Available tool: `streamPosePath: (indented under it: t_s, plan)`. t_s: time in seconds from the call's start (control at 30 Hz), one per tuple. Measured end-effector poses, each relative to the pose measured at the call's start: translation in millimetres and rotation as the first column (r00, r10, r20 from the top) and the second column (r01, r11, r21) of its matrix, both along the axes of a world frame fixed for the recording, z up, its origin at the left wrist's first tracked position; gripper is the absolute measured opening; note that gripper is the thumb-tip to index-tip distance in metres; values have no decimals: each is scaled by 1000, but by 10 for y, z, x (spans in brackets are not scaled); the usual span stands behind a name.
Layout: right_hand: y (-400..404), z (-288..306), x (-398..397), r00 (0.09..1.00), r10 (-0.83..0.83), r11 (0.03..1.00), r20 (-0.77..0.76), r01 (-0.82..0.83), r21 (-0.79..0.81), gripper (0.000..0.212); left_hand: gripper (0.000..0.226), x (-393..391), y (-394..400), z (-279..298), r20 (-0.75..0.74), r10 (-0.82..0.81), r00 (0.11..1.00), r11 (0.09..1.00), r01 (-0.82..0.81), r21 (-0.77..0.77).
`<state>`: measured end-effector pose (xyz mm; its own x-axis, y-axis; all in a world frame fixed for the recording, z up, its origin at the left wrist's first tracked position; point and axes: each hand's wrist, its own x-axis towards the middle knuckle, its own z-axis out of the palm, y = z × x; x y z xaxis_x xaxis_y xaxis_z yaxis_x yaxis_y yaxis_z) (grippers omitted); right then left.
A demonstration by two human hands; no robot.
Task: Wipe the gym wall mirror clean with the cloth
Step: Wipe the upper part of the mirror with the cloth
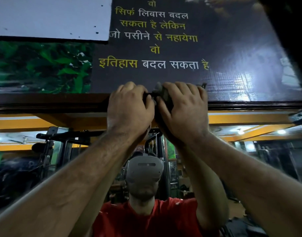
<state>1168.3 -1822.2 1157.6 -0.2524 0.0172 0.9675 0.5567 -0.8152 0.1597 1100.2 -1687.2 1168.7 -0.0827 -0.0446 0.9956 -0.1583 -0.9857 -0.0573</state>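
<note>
**Mirror top edge, both hands on cloth**

Mirror [249, 151]: wall-mounted, fills the lower half of the view; glass reflects gym machines, orange beams, ceiling lights and a person in a red shirt wearing a headset. Dark frame [52, 101] runs along its top edge.

Cloth [164, 98]: dark, bunched, mostly covered by the hands; held at the frame, top centre of the mirror, between the two hands.

Left hand [129, 106]: raised, fingers curled over the frame, fingertips meeting the cloth's left end and gripping it.

Right hand [184, 108]: raised just beside the left, fingers curled round the cloth, pressing it against the frame.

Poster [164, 48]: black, yellow and white lettering, above the frame.
</note>
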Motion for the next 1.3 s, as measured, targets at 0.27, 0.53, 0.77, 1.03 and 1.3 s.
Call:
streamPosePath:
  t_s: [0.27,0.53,0.77,1.03,1.3]
  plan:
    - [-336,137,41,988,-41,988,-147,62,140,53,29,28,-118,-8,21,36,999,999,-36,-20]
    - [-793,180,173,993,-45,993,-111,57,108,59,27,91,-398,-17,-3,18,1000,999,-18,39]
    - [-1054,58,255,998,-36,992,-59,29,-121,52,27,128,-806,-28,-13,23,1000,999,-24,-43]
    - [-1565,-54,516,999,3,996,-34,-6,-94,53,34,364,-1452,-41,-89,42,995,999,-39,32]
    - [-1970,12,577,995,5,991,-95,-18,-134,58,37,507,-1912,13,-149,67,987,992,-50,115]
